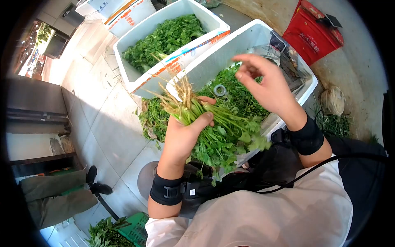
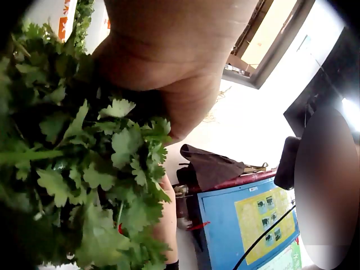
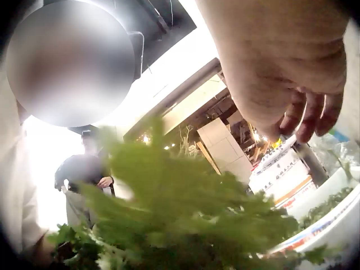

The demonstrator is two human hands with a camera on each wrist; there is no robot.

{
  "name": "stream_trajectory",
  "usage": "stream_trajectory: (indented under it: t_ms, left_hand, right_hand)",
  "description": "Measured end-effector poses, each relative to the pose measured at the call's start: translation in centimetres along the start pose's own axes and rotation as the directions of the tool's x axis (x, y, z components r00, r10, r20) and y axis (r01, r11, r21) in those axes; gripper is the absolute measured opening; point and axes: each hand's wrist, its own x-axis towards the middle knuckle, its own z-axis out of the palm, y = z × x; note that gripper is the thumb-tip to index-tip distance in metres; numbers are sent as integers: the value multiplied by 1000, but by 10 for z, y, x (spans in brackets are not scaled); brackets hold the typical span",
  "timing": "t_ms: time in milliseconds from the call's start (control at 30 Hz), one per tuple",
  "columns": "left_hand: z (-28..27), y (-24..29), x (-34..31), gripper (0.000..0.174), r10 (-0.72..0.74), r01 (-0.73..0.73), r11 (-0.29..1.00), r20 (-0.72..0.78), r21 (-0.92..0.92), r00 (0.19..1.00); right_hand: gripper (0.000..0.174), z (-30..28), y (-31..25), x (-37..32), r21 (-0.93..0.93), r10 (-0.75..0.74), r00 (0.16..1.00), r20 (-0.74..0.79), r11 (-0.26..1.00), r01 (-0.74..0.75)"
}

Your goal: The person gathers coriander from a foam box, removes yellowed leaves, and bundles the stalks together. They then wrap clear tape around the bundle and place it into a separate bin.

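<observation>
Left hand (image 1: 181, 138) has a bunch of leafy greens (image 1: 224, 133) gripped near the base, stringy pale roots (image 1: 185, 92) poking out one end and leaves flopping out the other. Right hand (image 1: 265, 80) is hovering over the near foam box (image 1: 309, 88), nothing in it, fingers a bit bent. Loose greens (image 1: 247, 101) in that box, with a grey ring-shaped roll (image 1: 220, 90) on top. Another foam box (image 1: 142, 84) just beyond has more greenery (image 1: 168, 39). Red bag (image 1: 304, 39) by the wall.

Left hand (image 1: 183, 133) gripping, thumb (image 1: 202, 121) laid across; right hand (image 1: 266, 81) raised apart, fingers (image 1: 254, 61) loosely bent.
</observation>
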Motion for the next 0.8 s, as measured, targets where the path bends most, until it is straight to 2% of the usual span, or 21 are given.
stream_trajectory:
  t_ms: [67, 100, 133, 167, 267, 333, 400, 467, 533, 633, 800]
  left_hand:
    - [0, 1, -2, 27, -1, 1, 1000, -7, -23, 1000]
    - [1, 2, -2, 27, -1, 1, 1000, -7, -23, 1000]
    - [3, 2, -3, 28, 3, -4, 999, -18, -54, 1000]
    - [5, 3, -3, 28, 8, -11, 996, -29, -85, 1000]
    - [4, -1, -1, 29, 4, -8, 993, -31, -120, 1000]
    - [4, -6, 1, 26, 22, -29, 987, -43, -156, 999]
    - [5, -10, 3, 23, 39, -49, 980, -53, -191, 998]
    - [9, -14, 3, 22, 29, -60, 970, -132, -235, 991]
    - [12, -15, 3, 21, 33, -60, 980, -143, -192, 989]
    - [12, -20, 6, 17, 121, -125, 992, -150, -14, 981]
    - [12, -20, 7, 19, 101, -101, 995, -107, 5, 989]
  right_hand:
    - [23, 2, -2, -3, 48, -38, 998, 50, 998, 36]
    - [23, 1, -6, -5, 164, 10, 972, 234, 985, -49]
    - [23, 0, -11, -6, 260, 33, 910, 414, 954, -153]
    - [22, -2, -19, -6, 261, 52, 861, 506, 942, -211]
    - [24, 1, -20, -12, 366, -9, 821, 572, 898, -245]
    - [22, -1, -25, -10, 361, 19, 818, 574, 891, -274]
    - [18, -4, -31, -6, 225, 145, 804, 577, 918, -328]
    - [16, -2, -26, -7, 244, 153, 801, 578, 905, -348]
    - [14, 0, -24, -9, 261, 160, 797, 582, 892, -370]
    - [11, 3, -21, -11, 323, 116, 815, 568, 879, -351]
    - [10, -1, -17, -5, 197, 126, 868, 481, 949, -247]
